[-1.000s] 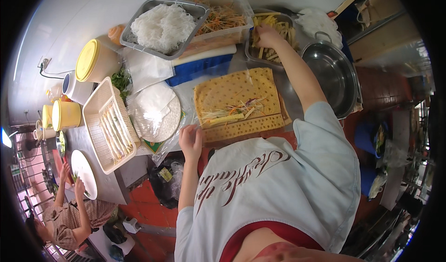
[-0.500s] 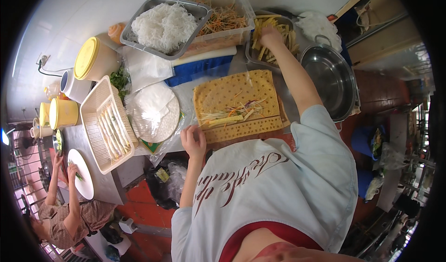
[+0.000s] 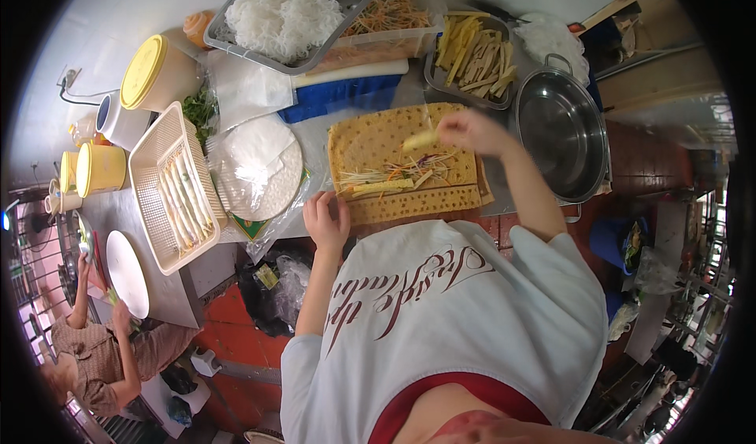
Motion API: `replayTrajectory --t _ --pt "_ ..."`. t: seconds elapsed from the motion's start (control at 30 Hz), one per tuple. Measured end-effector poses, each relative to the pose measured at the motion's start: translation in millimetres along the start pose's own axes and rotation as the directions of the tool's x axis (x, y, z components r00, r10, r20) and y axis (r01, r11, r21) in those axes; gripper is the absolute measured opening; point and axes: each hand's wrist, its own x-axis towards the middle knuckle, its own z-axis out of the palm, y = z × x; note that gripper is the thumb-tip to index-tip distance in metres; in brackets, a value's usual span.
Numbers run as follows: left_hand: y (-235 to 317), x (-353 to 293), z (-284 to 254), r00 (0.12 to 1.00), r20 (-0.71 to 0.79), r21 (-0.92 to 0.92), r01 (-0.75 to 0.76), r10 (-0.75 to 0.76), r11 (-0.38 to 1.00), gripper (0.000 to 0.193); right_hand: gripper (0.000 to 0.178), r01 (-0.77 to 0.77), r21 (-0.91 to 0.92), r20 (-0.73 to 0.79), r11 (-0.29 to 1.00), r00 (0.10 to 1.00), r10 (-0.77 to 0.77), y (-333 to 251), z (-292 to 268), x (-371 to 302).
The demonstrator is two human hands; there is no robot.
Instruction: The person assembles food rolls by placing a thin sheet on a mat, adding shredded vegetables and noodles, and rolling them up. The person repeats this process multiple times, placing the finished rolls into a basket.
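1. Our right hand (image 3: 465, 131) hovered over the yellow perforated mat (image 3: 402, 168), its grip pinched shut on a pale yellow strip (image 3: 420, 139).
2. Our left hand (image 3: 327, 219) rested at the mat's near left corner, fingers loosely curled, holding nothing that we could see.
3. On the mat lay a line of shredded vegetables and strips (image 3: 398, 174).
4. Beyond it stood a metal tray of yellow strips (image 3: 472, 54), and to its right a steel pot (image 3: 563, 133).
5. To the left of the mat, a stack of round rice papers (image 3: 256, 168) sat on the desk (image 3: 315, 133) beside a basket of finished rolls (image 3: 177, 188).
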Motion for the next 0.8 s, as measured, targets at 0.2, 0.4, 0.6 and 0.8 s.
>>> replayTrajectory --t 0.2,0.4,0.6,0.8 --pt "7 8 3 0.989 0.093 0.01 -0.113 0.112 0.994 0.028 0.025 -0.06 -0.186 -0.071 0.981 0.996 0.047 36 66 -9" --pt "4 6 2 0.998 0.068 -0.007 -0.012 0.012 1.0 0.022 0.025 0.03 -0.391 -0.438 0.92 0.873 -0.214 16 -30 -15" --pt "3 7 4 0.996 0.085 -0.002 -0.036 0.036 0.999 0.02 0.023 -0.443 -0.56 -0.575 0.7 0.816 0.057 57 -150 36" --pt "2 5 5 0.998 0.041 0.007 -0.043 0.043 0.999 0.021 0.033 -0.534 -0.662 -0.641 0.526 0.767 -0.028 67 -136 65"
